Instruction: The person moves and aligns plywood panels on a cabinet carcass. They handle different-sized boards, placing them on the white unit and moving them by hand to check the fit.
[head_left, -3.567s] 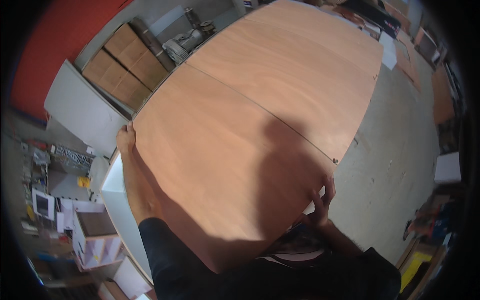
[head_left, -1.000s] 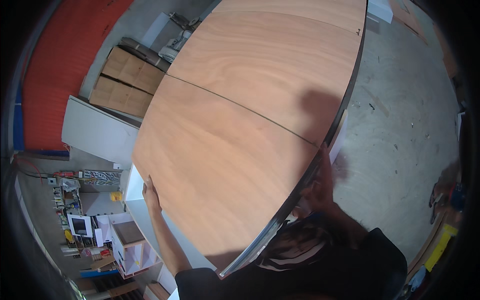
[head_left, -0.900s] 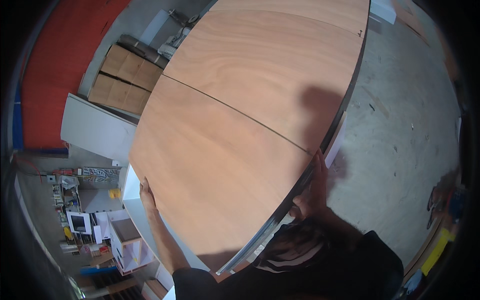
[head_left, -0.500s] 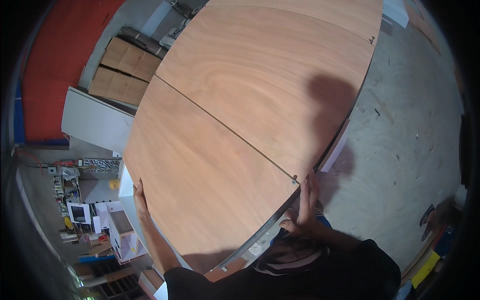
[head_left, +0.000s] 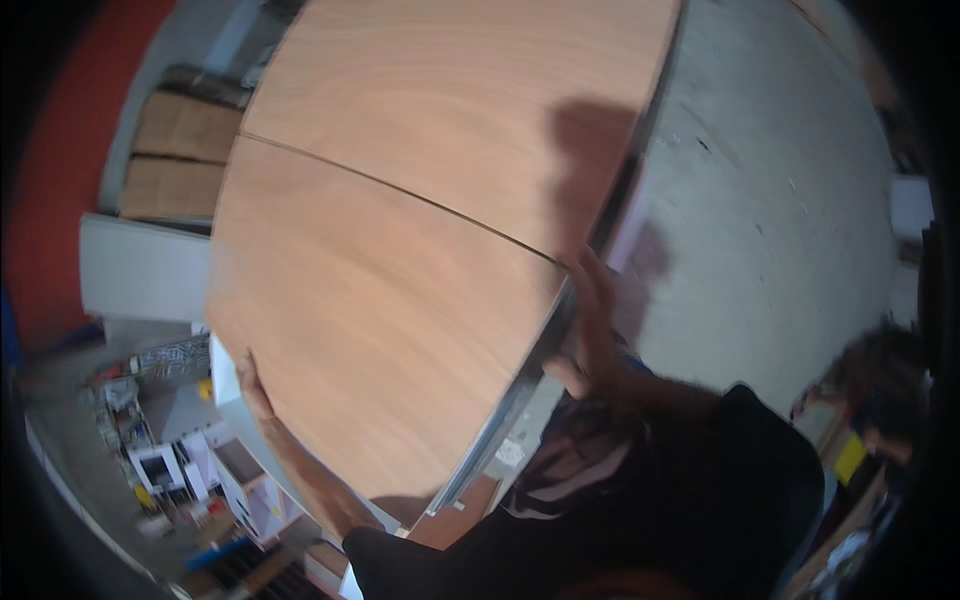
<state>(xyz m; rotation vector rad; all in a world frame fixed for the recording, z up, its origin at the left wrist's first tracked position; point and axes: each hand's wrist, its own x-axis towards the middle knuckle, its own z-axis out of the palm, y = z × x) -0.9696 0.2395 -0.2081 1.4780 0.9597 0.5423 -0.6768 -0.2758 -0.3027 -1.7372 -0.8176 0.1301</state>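
Note:
A large near wooden panel [head_left: 370, 330], light brown with a smooth grain, lies flat before me. A thin dark seam separates it from a second wooden panel [head_left: 450, 120] farther off. My left hand [head_left: 256, 385] grips the near panel's left edge, its fingertips partly out of sight. On the right side, my right hand [head_left: 592, 325] rests against the panel's edge where the seam ends. Its fingers stretch forward along that edge and the thumb stands apart, somewhat blurred. Below the panel's right edge runs a dark grey metal-looking rail [head_left: 500, 425].
Cardboard boxes [head_left: 180, 130] and a white board [head_left: 140, 265] stand left of the panels, near a red surface [head_left: 70, 150]. White cabinet parts [head_left: 255, 490] sit at lower left. Grey floor [head_left: 760, 240] extends to the right, where a blurred person [head_left: 880, 390] is at the rim.
The whole view has turned and shifted, so the panels appear farther left and higher, with the seam at a shallower slant. Both hands stay at the same panel edges.

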